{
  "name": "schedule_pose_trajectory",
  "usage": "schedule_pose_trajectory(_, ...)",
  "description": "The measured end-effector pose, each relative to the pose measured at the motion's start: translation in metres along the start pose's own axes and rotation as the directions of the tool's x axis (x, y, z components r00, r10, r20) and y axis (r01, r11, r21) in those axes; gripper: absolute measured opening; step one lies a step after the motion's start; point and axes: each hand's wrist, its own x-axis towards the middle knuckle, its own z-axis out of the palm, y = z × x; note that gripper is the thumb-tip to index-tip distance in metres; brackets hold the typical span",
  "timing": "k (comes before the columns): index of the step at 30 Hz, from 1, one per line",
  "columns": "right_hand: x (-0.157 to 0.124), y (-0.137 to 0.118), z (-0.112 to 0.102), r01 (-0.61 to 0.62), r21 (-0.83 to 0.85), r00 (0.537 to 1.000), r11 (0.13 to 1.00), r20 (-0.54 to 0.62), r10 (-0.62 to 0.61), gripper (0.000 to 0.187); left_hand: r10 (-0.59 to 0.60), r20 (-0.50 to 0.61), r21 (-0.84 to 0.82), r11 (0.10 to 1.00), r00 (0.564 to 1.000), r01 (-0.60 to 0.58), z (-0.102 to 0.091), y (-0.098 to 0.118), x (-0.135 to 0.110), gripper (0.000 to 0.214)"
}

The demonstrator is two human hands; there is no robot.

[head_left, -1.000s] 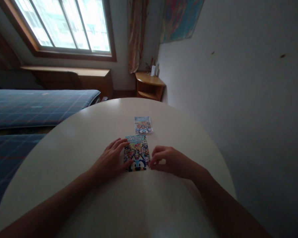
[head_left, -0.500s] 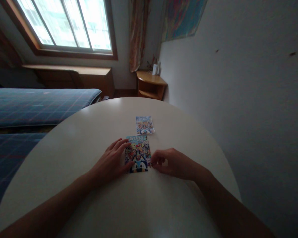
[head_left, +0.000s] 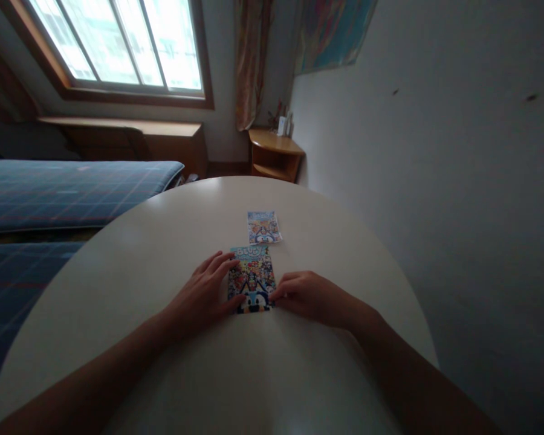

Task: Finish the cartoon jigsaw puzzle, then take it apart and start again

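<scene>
A colourful cartoon picture card (head_left: 252,278) lies flat on the round white table (head_left: 163,254). My left hand (head_left: 202,294) rests open and flat against the card's left edge, fingers stretched along it. My right hand (head_left: 306,294) touches the card's lower right edge with its fingertips, fingers curled and close together. A smaller card (head_left: 263,227) with similar artwork lies just beyond, apart from both hands.
A grey wall runs close along the table's right side. Beds with blue plaid covers (head_left: 68,187) stand to the left. A wooden corner shelf (head_left: 274,154) and a window (head_left: 118,42) are at the back.
My right hand has lowered from a raised pinch at the card's right edge until its fingertips press on the lower right edge. The left hand and both cards stay put.
</scene>
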Motion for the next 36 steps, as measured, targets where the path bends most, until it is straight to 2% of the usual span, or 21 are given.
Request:
schedule_pose_trajectory(14, 0.003, -0.007, 0.004, -0.032, -0.003, 0.999, 0.999, -0.033, 0.032, 0.012, 0.007, -0.01, -0.005, 1.0, 1.0, -0.007, 0.002, -0.002, 0.0, 0.062)
schedule_pose_trajectory(18, 0.003, -0.012, 0.003, -0.093, -0.005, 0.995, 0.996, -0.03, 0.092, 0.008, 0.009, -0.008, -0.006, 1.0, 1.0, -0.009, 0.001, -0.001, -0.001, 0.063)
schedule_pose_trajectory(21, 0.004, -0.014, 0.002, -0.131, -0.042, 0.99, 0.99, -0.052, 0.129, 0.019, 0.005, -0.013, 0.0, 1.0, 1.0, -0.005, 0.001, -0.001, -0.001, 0.062)
schedule_pose_trajectory(24, 0.004, -0.012, 0.004, -0.172, -0.079, 0.979, 0.982, -0.124, 0.162, 0.035, 0.012, -0.015, 0.017, 1.0, 1.0, -0.012, 0.002, -0.002, -0.001, 0.064)
schedule_pose_trajectory(29, 0.005, -0.003, 0.012, -0.354, -0.054, 0.918, 0.934, -0.211, 0.336, 0.051, 0.036, 0.03, 0.065, 0.997, 0.999, -0.038, 0.003, -0.003, 0.0, 0.07)
schedule_pose_trajectory(32, 0.007, 0.001, 0.017, -0.396, -0.071, 0.902, 0.915, -0.214, 0.374, 0.056, 0.037, 0.061, 0.075, 0.996, 0.997, -0.041, 0.002, -0.001, 0.001, 0.068)
schedule_pose_trajectory(36, 0.007, 0.002, 0.015, -0.381, -0.135, 0.921, 0.915, -0.143, 0.362, 0.062, 0.038, 0.081, 0.076, 0.996, 0.996, -0.045, -0.001, 0.0, 0.001, 0.067)
